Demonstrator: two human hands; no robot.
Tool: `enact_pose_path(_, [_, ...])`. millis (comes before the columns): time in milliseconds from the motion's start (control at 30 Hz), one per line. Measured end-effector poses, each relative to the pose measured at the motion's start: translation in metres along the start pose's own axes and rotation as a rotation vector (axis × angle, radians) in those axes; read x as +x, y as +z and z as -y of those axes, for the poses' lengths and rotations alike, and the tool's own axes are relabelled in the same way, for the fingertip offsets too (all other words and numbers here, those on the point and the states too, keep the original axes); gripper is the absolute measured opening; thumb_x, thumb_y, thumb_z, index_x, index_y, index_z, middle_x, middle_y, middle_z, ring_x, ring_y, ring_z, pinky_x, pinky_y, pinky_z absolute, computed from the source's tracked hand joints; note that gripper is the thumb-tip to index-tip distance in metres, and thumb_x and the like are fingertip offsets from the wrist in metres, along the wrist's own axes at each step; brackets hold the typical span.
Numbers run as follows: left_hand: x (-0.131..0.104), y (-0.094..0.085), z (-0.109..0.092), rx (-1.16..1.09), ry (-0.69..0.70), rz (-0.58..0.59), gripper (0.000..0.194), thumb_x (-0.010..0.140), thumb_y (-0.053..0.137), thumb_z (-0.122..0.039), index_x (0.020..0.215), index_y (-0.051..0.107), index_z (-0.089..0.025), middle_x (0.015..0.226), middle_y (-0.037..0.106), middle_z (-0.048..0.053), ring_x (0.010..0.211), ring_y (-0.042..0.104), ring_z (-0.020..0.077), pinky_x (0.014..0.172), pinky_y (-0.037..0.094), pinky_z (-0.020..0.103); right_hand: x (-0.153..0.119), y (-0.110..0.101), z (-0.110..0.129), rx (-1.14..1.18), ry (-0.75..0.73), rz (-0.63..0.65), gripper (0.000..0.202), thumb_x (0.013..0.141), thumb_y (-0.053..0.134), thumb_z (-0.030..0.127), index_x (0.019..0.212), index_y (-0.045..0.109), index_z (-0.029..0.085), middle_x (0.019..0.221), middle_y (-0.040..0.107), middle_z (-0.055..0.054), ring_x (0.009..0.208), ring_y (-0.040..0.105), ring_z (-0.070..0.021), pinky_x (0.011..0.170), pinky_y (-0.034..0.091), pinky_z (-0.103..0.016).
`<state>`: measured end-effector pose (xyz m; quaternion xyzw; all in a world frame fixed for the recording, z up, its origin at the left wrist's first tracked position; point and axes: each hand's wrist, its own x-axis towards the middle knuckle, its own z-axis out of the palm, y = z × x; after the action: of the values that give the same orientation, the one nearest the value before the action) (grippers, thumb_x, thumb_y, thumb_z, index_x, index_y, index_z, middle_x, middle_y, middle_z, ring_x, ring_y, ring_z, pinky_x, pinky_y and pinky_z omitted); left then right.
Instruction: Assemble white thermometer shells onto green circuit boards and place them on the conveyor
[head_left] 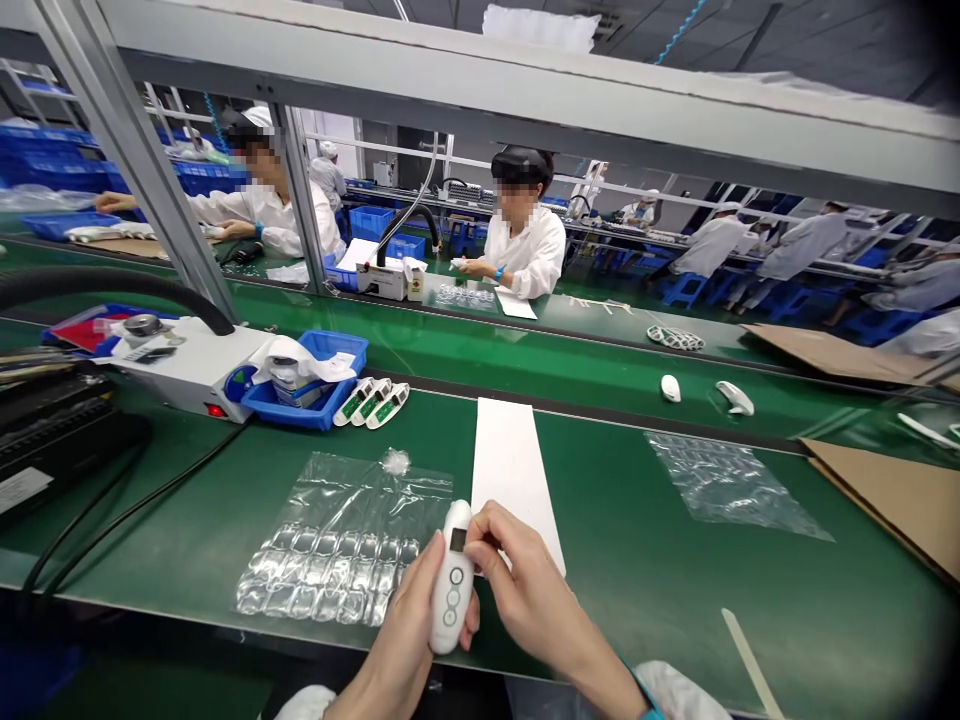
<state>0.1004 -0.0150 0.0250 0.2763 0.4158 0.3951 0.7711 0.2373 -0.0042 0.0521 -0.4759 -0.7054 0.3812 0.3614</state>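
A white handheld device (448,622) with a small dark screen and round buttons is upright in my left hand (409,625), whose fingers wrap round its lower part. My right hand (517,580) is at the device's upper right side, beside the screen; its thumb and index finger are pinched together, and whatever they hold is too small to make out. Behind the hands lies a white sheet (514,450). Left of them is a clear plastic bag (322,570) with rows of clear pieces, and a small crumpled clear piece (395,461) lies at its top edge.
A blue tray (315,412) and several white shells with green boards (373,403) are at the back left, near a white machine box (187,375). Right are another plastic bag (735,485), cardboard (892,500) and a pale strip (750,660). People work across the green conveyor (435,350).
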Motion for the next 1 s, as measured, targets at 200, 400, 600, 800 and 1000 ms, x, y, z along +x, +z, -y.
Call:
enact_pose_path(200, [-0.004,-0.005,0.002,-0.01,-0.022,-0.048,0.055,0.083,0.045,-0.068,0.066,0.055,-0.017,0.052,0.056,0.0,0.049,0.049,0.0122,0.053,0.04,0.024,0.007,0.01,-0.007,-0.054,0.003,-0.01,0.019,0.097,0.037,0.015,0.08,0.043,0.022,0.079,0.048,0.001,0.071,0.048,-0.0137,0.064,0.037,-0.026])
enact_pose_path(400, [-0.006,-0.005,0.001,-0.015,-0.047,-0.047,0.055,0.081,0.046,-0.071,0.069,0.055,-0.017,0.053,0.057,-0.001,0.05,0.048,0.0117,0.054,0.04,0.024,0.007,0.011,-0.006,-0.058,0.03,-0.016,0.02,0.097,0.036,0.017,0.079,0.043,0.022,0.078,0.048,0.001,0.07,0.048,-0.0141,0.064,0.037,-0.026])
enact_pose_path(600, [-0.005,-0.007,0.003,-0.019,-0.049,-0.048,0.055,0.081,0.047,-0.071,0.07,0.055,-0.017,0.053,0.057,-0.001,0.049,0.048,0.0116,0.053,0.04,0.024,0.008,0.012,-0.009,-0.062,0.032,-0.01,0.019,0.098,0.036,0.017,0.08,0.043,0.022,0.079,0.049,0.001,0.072,0.049,-0.0144,0.065,0.038,-0.027])
enact_pose_path(800, [-0.008,-0.004,0.003,0.01,-0.011,-0.093,0.055,0.079,0.047,-0.072,0.074,0.054,-0.018,0.052,0.056,-0.002,0.049,0.047,0.0108,0.052,0.04,0.023,0.006,0.015,-0.005,-0.119,0.015,-0.031,0.019,0.097,0.036,0.017,0.08,0.044,0.022,0.08,0.049,0.0,0.072,0.049,-0.0152,0.065,0.038,-0.028])
enact_pose_path(1000, [-0.004,-0.006,0.007,0.253,0.157,-0.113,0.045,0.082,0.052,-0.065,0.082,0.052,-0.02,0.045,0.044,-0.009,0.035,0.037,0.0074,0.036,0.026,0.018,0.004,0.026,-0.012,0.153,0.143,-0.059,0.021,0.098,0.04,0.033,0.082,0.045,0.022,0.068,0.049,0.003,0.055,0.051,-0.0132,0.053,0.04,-0.025])
